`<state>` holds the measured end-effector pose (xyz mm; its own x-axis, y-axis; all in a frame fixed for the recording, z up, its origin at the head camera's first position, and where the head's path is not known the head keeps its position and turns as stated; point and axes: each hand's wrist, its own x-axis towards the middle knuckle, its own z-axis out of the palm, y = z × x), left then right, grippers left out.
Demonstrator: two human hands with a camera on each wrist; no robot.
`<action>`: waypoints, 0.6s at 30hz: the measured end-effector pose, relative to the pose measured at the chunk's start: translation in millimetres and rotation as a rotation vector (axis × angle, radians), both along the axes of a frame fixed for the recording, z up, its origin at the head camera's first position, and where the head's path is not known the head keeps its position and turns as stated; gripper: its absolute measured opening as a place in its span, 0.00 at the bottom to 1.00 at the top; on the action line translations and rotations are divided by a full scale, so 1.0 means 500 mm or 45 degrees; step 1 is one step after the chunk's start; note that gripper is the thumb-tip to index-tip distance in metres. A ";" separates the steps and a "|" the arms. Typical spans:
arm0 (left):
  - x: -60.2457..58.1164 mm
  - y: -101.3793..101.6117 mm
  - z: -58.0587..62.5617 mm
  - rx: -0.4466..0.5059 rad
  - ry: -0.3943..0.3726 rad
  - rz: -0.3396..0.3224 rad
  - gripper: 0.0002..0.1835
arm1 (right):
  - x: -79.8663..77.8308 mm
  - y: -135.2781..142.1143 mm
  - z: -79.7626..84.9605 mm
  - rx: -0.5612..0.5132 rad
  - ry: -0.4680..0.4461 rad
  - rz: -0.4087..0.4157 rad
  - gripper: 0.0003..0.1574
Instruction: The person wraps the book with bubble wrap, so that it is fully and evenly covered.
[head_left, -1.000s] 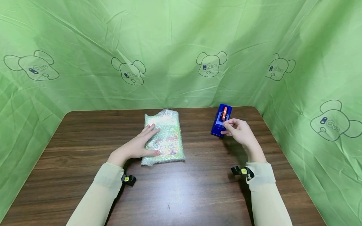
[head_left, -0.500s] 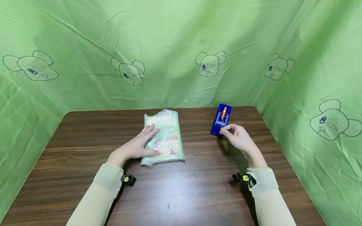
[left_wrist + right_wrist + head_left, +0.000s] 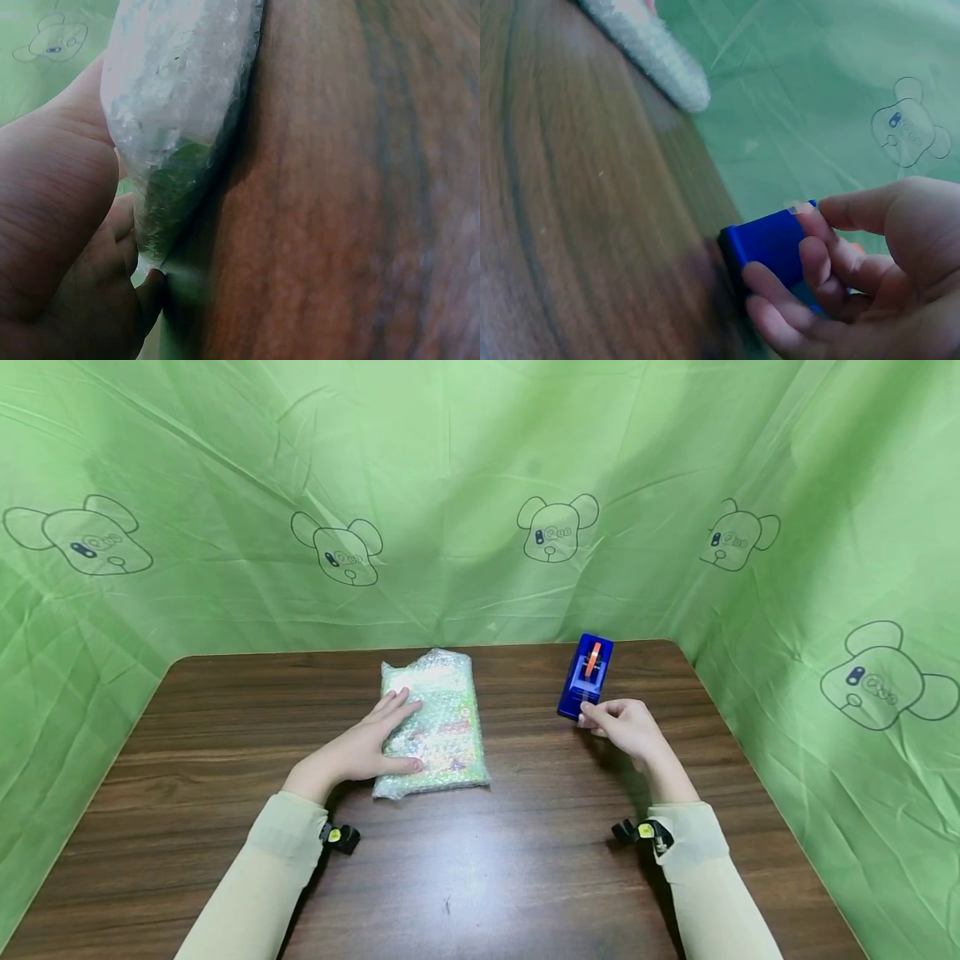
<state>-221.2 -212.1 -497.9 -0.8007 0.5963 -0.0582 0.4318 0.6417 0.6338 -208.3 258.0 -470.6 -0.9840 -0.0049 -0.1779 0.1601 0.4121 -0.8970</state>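
Observation:
A flat package in bubble wrap (image 3: pixel 450 727) lies on the table, a colourful print showing through the wrap. My left hand (image 3: pixel 358 747) rests on its left side with fingers spread over the top. At the back right stands a blue tape dispenser (image 3: pixel 579 681) with an orange core (image 3: pixel 593 658). Thumb and index finger of my right hand (image 3: pixel 630 727) meet at the dispenser's near end. In the right wrist view they pinch a small clear bit of tape (image 3: pixel 800 206), while the other fingers curl loosely beside the dispenser's blue body (image 3: pixel 769 244).
The brown wooden table (image 3: pixel 465 877) ends close behind the package and the dispenser. Green cloth (image 3: pixel 450 527) printed with bear heads hangs behind it and at both sides. Each wrist carries a small black camera, such as the right camera (image 3: pixel 626 832).
My right hand has drawn back from the dispenser's middle to its near end, toward me and slightly left. The left hand, package and dispenser have stayed in place.

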 end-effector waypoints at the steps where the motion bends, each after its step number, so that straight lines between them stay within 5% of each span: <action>1: 0.000 0.000 0.000 -0.001 -0.001 0.000 0.59 | -0.002 0.001 -0.003 0.017 0.010 -0.005 0.29; 18: 0.000 0.001 0.003 0.011 -0.008 0.010 0.58 | -0.020 0.016 -0.034 0.301 0.338 0.013 0.24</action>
